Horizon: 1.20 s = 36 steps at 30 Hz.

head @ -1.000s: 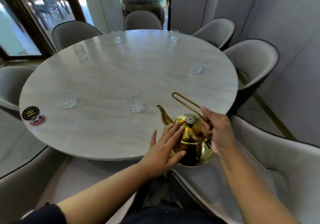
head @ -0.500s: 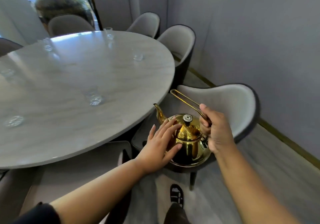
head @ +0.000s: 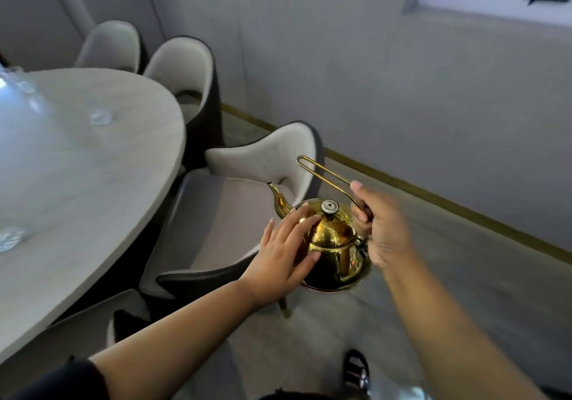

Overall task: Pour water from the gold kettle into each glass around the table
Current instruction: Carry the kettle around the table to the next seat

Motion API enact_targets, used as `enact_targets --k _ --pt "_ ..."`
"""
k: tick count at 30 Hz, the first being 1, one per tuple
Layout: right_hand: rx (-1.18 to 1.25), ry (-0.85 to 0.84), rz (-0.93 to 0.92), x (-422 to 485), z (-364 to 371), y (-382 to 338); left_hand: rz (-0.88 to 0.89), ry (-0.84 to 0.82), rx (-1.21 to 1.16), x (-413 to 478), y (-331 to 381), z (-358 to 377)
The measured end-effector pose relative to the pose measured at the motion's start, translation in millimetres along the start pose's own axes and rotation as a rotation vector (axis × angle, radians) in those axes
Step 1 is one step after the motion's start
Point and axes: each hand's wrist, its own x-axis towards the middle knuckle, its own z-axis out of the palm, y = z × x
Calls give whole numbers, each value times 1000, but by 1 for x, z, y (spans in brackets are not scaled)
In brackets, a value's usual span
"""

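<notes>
Table (head: 93,189) left; R hand (head: 385,229) grips gold kettle (head: 339,252), L hand (head: 280,255) flat on it.

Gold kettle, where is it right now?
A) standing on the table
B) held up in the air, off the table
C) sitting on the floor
B: the right hand grips the gold kettle by its handle and the left hand rests flat on its side, away from the table.

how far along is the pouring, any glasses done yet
Done: nothing confirmable; the near glass and far glass on the table are too blurred to show water. In hand: the right hand grips the handle of the gold kettle, the left hand rests on its body, off the table, above a chair. Left: pouring into the glasses.
</notes>
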Motion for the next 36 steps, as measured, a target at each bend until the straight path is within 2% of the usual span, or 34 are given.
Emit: enact_targets --k 6,12,18,22,26,36 --pt "-56 25 11 53 -78 -22 -13 -2 -115 84 29 52" --pt "-126 30 12 116 -145 -42 -11 -10 -122 167 48 92" --pt "-123 40 2 191 -181 -48 -29 -49 -69 248 43 103" --pt "-110 24 11 254 -191 -49 -27 -59 -40 304 20 102" --pt "-95 -25 12 329 -190 -46 -35 6 -42 362 -14 98" --pt "-63 -169 35 510 -155 -56 -151 104 -6 501 -90 55"
